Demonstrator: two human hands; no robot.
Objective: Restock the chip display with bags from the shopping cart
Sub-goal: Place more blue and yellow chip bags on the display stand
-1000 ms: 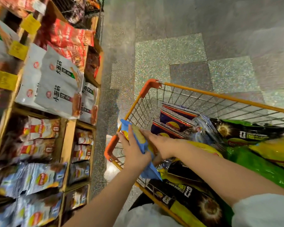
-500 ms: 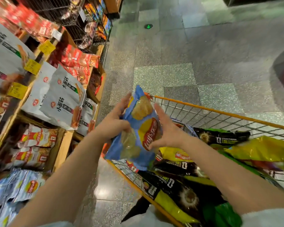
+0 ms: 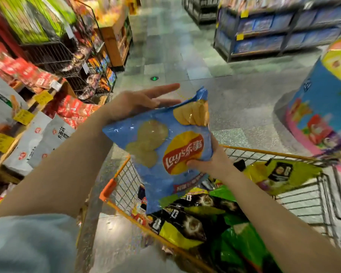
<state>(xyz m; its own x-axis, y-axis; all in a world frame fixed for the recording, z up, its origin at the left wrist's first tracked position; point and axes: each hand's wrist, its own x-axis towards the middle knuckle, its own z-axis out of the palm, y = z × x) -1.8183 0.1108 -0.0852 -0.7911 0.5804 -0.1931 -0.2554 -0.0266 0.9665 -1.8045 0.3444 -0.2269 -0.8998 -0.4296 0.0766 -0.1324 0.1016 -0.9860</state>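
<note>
A blue Lay's chip bag hangs in the air above the front left corner of the orange wire shopping cart. My left hand lies along the bag's top left edge with fingers straight. My right hand grips the bag's right side, thumb across the logo. The cart holds several black, yellow and green chip bags. The chip display shelves stand to the left, stocked with white and red bags.
Yellow price tags line the wooden shelf edges at left. Wire racks of snacks stand further along the aisle. A round blue and pink display stand is at right. Dark shelving stands across the tiled floor.
Both hands lifted the blue bag out of the cart and raised it higher. The view swung upward, showing more of the aisle.
</note>
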